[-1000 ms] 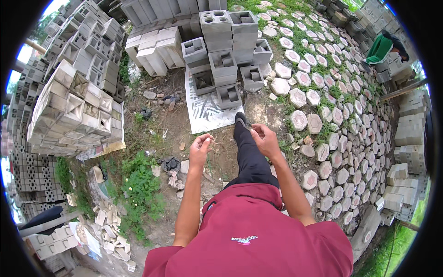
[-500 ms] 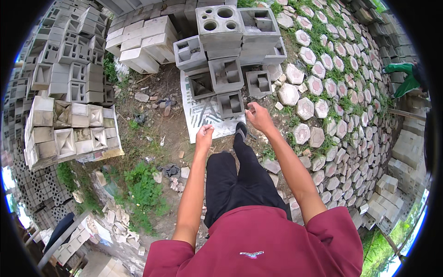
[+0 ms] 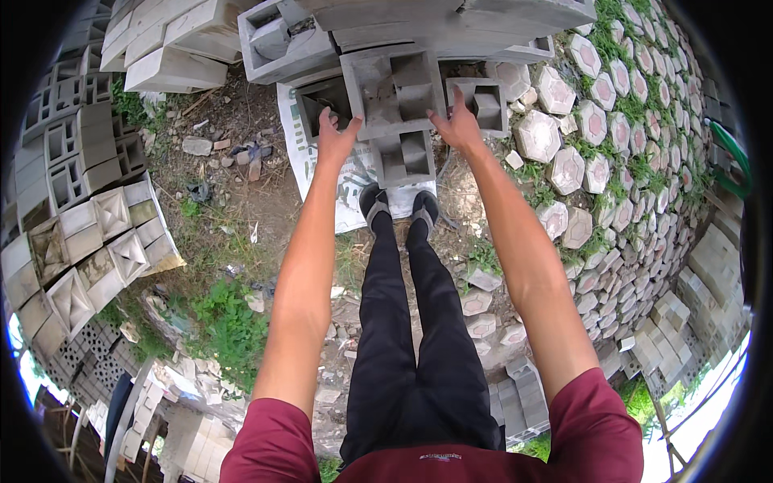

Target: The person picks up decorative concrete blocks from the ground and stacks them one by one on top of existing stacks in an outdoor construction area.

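Observation:
A grey concrete block (image 3: pixel 412 92) with a hollow, divided face stands directly in front of me. My left hand (image 3: pixel 338 138) is open at its lower left edge, thumb and fingers apart. On the opposite side, my right hand (image 3: pixel 459 129) is open too, its thumb by the lower right edge and a finger pointing up. A smaller hollow block (image 3: pixel 405 157) sits below, between my forearms. Other hollow blocks flank the middle one: a dark-cavitied left block (image 3: pixel 324 109) behind my left fingers and a right block (image 3: pixel 488 106) beside my right hand.
More concrete blocks (image 3: pixel 451 26) are stacked beyond. A printed white sheet (image 3: pixel 310 173) lies under the near blocks and my feet. Hexagonal pavers (image 3: pixel 568 171) cover the grassy ground at right. Pale blocks (image 3: pixel 84 249) are piled at left, near green weeds (image 3: pixel 229 330).
Both hands have moved forward, to either side of the middle block. My view has come closer to the stack, and both feet now show side by side on the sheet's near edge.

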A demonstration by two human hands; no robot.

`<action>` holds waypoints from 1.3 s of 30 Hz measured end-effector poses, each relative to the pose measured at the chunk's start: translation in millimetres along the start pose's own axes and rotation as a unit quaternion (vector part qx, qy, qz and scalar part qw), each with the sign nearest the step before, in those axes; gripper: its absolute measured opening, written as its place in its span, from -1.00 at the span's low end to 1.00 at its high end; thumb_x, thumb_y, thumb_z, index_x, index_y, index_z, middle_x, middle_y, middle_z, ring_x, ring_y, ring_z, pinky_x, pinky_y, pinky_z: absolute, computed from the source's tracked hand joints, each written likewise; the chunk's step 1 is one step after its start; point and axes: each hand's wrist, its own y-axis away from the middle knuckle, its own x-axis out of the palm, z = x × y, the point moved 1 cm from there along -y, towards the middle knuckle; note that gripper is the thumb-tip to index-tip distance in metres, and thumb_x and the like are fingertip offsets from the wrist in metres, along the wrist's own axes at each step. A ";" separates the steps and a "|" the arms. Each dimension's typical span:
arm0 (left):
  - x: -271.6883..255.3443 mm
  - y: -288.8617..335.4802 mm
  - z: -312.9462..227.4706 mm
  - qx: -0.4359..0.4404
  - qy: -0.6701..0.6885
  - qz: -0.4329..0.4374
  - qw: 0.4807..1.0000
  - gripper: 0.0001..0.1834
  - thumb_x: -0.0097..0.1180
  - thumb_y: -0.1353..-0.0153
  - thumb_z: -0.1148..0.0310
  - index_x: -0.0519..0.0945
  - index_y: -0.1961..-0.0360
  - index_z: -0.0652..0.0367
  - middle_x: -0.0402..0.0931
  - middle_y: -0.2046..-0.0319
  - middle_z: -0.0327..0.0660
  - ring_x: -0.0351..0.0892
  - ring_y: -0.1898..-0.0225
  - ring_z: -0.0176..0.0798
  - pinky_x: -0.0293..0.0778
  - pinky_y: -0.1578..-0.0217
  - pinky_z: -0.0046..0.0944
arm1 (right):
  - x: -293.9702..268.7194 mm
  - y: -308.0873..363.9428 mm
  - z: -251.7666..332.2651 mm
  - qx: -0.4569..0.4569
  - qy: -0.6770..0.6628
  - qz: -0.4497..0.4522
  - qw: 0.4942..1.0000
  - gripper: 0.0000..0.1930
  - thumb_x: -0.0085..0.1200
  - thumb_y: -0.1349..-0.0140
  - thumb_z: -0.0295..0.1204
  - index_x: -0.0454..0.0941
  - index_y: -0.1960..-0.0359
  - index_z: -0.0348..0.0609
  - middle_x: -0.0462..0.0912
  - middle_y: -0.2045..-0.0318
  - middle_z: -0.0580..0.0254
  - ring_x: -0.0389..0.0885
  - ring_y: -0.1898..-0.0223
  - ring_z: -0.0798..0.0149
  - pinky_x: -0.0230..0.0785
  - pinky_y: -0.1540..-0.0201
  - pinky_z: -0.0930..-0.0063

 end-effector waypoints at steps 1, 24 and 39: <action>12.3 -12.9 4.9 -0.009 -0.001 0.005 1.000 0.00 0.30 -0.03 0.01 0.04 -0.28 0.43 0.44 0.01 0.16 0.44 -0.05 -0.07 0.32 -0.07 -0.20 | 4.8 -10.1 -6.4 0.006 0.017 -0.009 1.000 -0.12 0.17 -0.05 -0.16 -0.03 -0.30 -0.32 0.52 0.12 -0.39 0.50 0.04 -0.29 0.36 -0.06 0.14; -42.2 146.5 -72.0 -0.040 0.200 0.241 0.949 -0.19 0.05 -0.25 0.05 0.02 -0.35 0.29 0.16 -0.27 -0.04 0.18 -0.26 -0.17 0.14 -0.23 -0.24 | -76.9 203.8 45.9 0.050 -0.115 0.043 0.991 -0.31 0.09 0.01 -0.49 0.19 -0.23 -0.38 0.51 -0.01 -0.22 0.51 -0.06 0.02 0.30 -0.13 0.33; -173.8 413.7 -295.4 -0.074 0.349 0.487 0.798 0.19 0.15 0.06 -0.34 -0.13 -0.36 0.19 0.01 -0.31 -0.08 0.11 -0.29 -0.10 0.12 -0.25 -0.09 | -210.6 579.8 233.9 0.091 -0.238 -0.363 0.896 -0.28 0.14 -0.15 0.05 0.22 -0.11 -0.29 0.54 0.29 0.08 0.50 0.25 0.27 0.32 0.15 0.37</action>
